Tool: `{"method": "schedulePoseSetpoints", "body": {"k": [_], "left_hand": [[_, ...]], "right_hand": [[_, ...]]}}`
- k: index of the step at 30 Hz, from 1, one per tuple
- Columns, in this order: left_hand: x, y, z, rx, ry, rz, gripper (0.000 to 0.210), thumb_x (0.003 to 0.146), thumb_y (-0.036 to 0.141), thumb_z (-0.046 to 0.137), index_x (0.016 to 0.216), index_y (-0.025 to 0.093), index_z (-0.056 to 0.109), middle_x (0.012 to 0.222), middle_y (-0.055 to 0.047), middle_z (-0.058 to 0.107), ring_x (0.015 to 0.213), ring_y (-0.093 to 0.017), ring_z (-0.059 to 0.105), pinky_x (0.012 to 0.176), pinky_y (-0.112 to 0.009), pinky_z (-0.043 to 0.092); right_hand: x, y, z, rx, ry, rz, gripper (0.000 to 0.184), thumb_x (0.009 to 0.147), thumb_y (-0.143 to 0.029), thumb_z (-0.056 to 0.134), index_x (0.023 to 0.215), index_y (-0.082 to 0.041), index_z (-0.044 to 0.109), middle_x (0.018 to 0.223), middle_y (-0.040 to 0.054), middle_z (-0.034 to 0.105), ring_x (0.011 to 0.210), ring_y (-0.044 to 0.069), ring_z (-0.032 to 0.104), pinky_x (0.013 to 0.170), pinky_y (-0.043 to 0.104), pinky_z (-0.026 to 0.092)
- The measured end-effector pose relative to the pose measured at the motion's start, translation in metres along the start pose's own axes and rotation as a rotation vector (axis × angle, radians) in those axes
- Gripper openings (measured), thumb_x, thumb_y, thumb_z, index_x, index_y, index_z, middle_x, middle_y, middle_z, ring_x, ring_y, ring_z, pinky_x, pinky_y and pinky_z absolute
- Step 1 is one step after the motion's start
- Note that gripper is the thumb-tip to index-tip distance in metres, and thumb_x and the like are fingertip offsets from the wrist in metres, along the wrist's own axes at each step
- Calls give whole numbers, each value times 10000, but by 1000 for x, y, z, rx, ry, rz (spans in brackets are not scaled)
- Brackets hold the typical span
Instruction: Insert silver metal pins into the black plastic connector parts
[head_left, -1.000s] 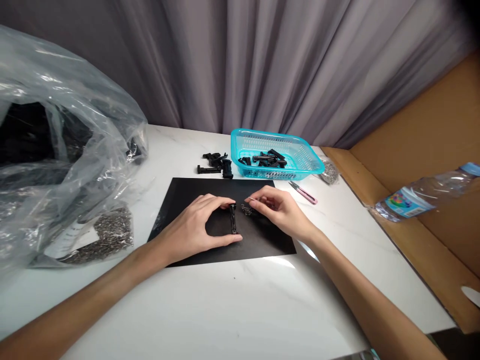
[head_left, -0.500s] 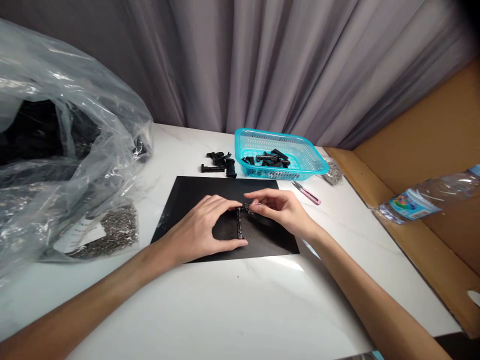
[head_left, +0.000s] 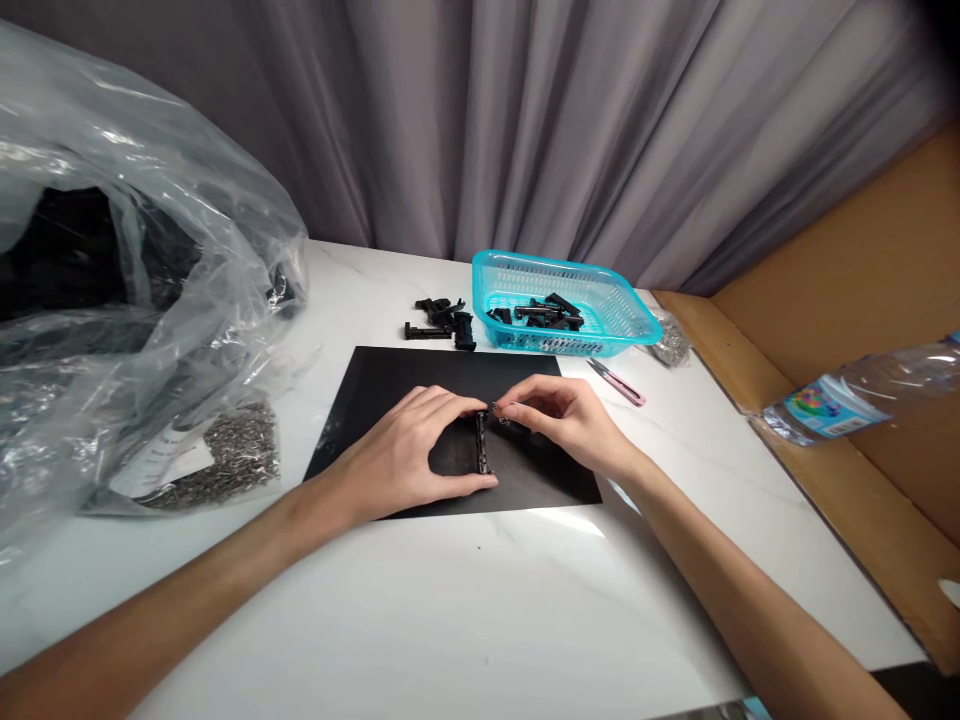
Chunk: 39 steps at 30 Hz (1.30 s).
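My left hand (head_left: 409, 445) grips a narrow black plastic part (head_left: 481, 442) by its two ends, thumb at the near end and fingers at the far end. The part is held over a black mat (head_left: 442, 368). Just right of its far end, my right hand (head_left: 559, 415) pinches a small metal piece (head_left: 504, 413) between thumb and forefinger. It looks like a thin wire spring, though it is too small to be sure. A little metal shows close to the part's far end; whether they touch I cannot tell.
Several black parts (head_left: 442, 325) lie behind the mat, beside a blue basket (head_left: 641, 325) with more inside. Pink-handled snips (head_left: 616, 382) lie right of the mat. A bag of small metal pieces (head_left: 232, 455) and a big plastic bag (head_left: 247, 220) stand left; a bottle (head_left: 832, 405) and cardboard (head_left: 847, 250) are right.
My right fingers have drawn closer together around the small metal piece, the forefinger curling in. My left hand keeps the same grip on the black part. The view has shifted slightly.
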<state>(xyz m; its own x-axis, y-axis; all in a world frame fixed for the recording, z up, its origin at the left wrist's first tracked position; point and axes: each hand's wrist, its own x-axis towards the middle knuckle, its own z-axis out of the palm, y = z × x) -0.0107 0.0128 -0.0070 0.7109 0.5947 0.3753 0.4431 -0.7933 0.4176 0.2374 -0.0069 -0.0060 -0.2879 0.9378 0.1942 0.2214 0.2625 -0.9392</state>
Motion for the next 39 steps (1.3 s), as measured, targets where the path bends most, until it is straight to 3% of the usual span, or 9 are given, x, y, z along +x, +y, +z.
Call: {"method": "schedulePoseSetpoints", "body": {"k": [4, 8, 13, 20, 25, 33, 39], "left_hand": [[1, 0, 1, 3, -2, 7, 607, 823, 574, 772, 1279, 203, 616, 1146, -70, 705, 1057, -267, 632, 969, -434, 496], [1, 1, 1, 13, -3, 17, 618, 838, 586, 754, 1284, 187, 601, 1149, -79, 701, 1063, -268, 626, 967, -434, 492], [1, 1, 2, 25, 0, 21, 626, 837, 599, 748, 1289, 193, 598, 1168, -77, 702, 1070, -267, 630, 988, -441, 479], [1, 3, 1, 39, -5, -65, 625, 819, 664, 729, 1234, 207, 631, 1099, -69, 703, 1021, -267, 637, 965, -441, 491], [1, 4, 3, 43, 9, -101, 639, 786, 669, 756, 1213, 207, 644, 989, -52, 678, 941, -251, 630, 921, -427, 507], [0, 3, 4, 56, 37, -96, 657, 788, 695, 742, 1198, 190, 650, 972, -55, 654, 918, -245, 618, 899, -413, 504], [2, 3, 3, 51, 42, -95, 622, 795, 692, 733, 1155, 191, 656, 957, -50, 661, 895, -244, 618, 874, -417, 499]], "right_hand": [[0, 2, 0, 21, 8, -16, 198, 899, -406, 758, 961, -219, 777, 1015, 61, 770, 878, 197, 693, 746, 326, 535], [0, 5, 1, 46, 32, 49, 231, 870, -424, 787, 969, -215, 781, 922, 47, 766, 727, 163, 648, 626, 294, 484], [-1, 5, 5, 31, 49, 28, 222, 878, -420, 780, 956, -214, 759, 923, 34, 741, 701, 141, 597, 606, 278, 438], [-1, 0, 14, -171, 132, 18, 218, 919, -416, 724, 924, -198, 738, 762, 5, 651, 589, 119, 438, 541, 274, 354], [-1, -3, 22, -163, 206, -39, 174, 909, -375, 736, 902, -201, 733, 917, 30, 674, 630, 121, 438, 574, 284, 367], [-1, 0, 37, -129, 238, -1, 159, 933, -356, 700, 909, -199, 698, 873, 15, 666, 607, 117, 418, 582, 294, 377], [-1, 5, 43, -231, 229, -99, 78, 958, -287, 663, 947, -213, 685, 967, 29, 636, 703, 138, 489, 642, 305, 429]]}}
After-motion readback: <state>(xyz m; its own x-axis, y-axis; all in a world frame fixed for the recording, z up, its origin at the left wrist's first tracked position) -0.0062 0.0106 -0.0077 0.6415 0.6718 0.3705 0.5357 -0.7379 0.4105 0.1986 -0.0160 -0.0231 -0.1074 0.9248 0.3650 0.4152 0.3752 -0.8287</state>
